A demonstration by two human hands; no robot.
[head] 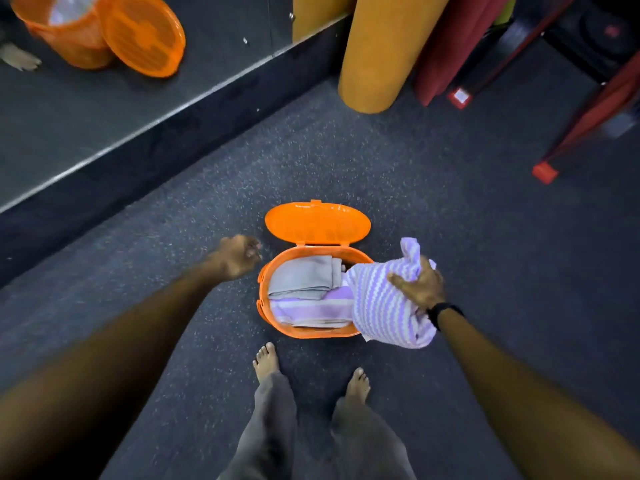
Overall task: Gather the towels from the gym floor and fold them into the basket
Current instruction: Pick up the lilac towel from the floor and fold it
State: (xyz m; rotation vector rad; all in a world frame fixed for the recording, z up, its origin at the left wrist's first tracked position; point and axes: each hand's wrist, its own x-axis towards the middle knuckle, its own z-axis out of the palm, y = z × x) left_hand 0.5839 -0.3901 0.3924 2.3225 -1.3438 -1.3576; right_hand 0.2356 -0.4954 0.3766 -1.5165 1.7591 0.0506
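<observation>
An orange basket (263, 289) stands on the dark floor in front of my bare feet, its lid (317, 221) hinged open toward the far side. Inside lie a folded grey towel (301, 277) and, nearer me, a folded purple-and-white striped towel (308, 308). My right hand (420, 284) grips a bunched purple-and-white zigzag towel (384, 306) over the basket's right rim. My left hand (239, 254) hovers just left of the basket with fingers loosely curled, holding nothing.
A wall mirror (104, 98) runs along the left and reflects the basket. A yellow rolled mat (377, 53) and a dark red mat (453, 46) lean at the back. A rack with red feet (545, 172) stands at the right.
</observation>
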